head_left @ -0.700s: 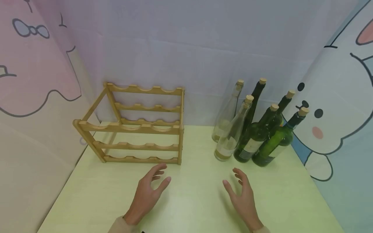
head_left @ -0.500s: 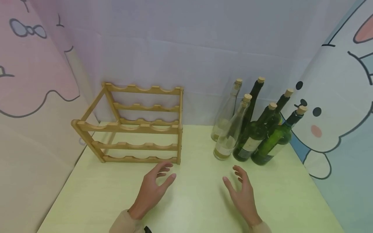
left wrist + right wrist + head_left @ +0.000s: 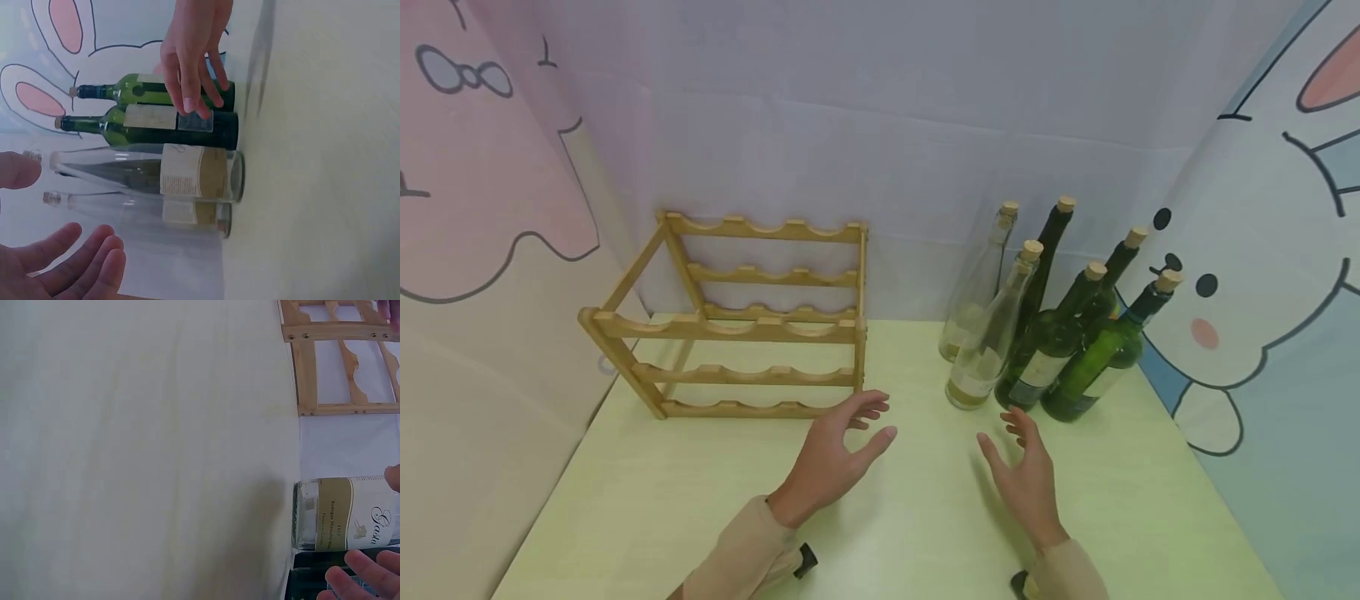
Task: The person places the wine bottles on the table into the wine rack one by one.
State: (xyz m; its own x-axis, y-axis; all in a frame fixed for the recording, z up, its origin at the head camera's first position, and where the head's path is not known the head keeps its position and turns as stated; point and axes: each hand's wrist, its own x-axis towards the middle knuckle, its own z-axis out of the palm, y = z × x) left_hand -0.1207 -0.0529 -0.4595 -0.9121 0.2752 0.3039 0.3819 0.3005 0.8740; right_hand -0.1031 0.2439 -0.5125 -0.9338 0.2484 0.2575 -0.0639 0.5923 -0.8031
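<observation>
Table (image 3: 917,517) gives you room between the rack (image 3: 730,330), near the left edge, and bottles (image 3: 1048,337), back right. Your left hand (image 3: 837,454) is loosely spread beside the rack's front right corner; your right hand (image 3: 1026,473), also spread, is just before the bottles.

1. A small screened-off nook, like a booth made around one pale surface (image 3: 925,517); whether it stands in a home, office or lab cannot be told.
2. Behind, a plain pale cloth (image 3: 820,150) with fold creases hangs like a wall.
3. On the left, a cartoon drape (image 3: 497,175) in pink and cream; on the right, a rabbit-print drape (image 3: 1300,350).
4. A wooden rack (image 3: 730,328) and corked bottles (image 3: 1052,333) furnish the surface.
</observation>
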